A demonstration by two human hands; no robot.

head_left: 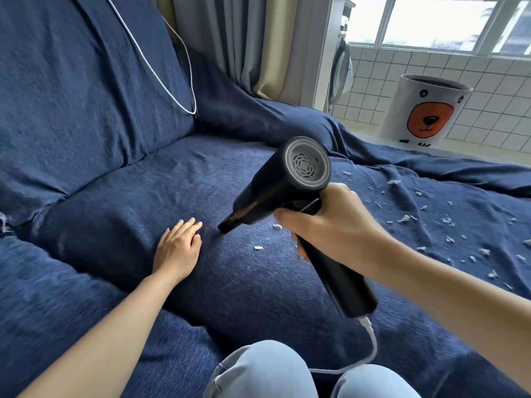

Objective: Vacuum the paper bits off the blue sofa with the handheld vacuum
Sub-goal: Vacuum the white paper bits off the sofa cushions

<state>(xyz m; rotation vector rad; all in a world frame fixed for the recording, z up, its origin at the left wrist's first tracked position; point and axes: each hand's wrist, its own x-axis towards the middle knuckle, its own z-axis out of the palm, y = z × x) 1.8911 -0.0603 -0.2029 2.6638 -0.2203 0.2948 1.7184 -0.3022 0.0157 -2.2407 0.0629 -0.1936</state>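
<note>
Blue sofa (pixel 120 173), left hand (pixel 176 248) flat, right hand (pixel 330 228) around vacuum (pixel 275 185).

left hand (pixel 178 248) flat just beside vacuum nozzle (pixel 227 225), open blue sofa (pixel 115 182) cushion behind, paper bits (pixel 431 225) rightward

No readable text, brand, number or label shows anywhere here. The only mark close to a sign is the drawing on the white bin (pixel 425 110) by the tiled wall: an orange bear face with a black nose and two round eyes, and below it some small black marks, cut off and too small to read. The black handheld vacuum (pixel 287 191) shows a plain grey vent, no lettering visible.
</note>
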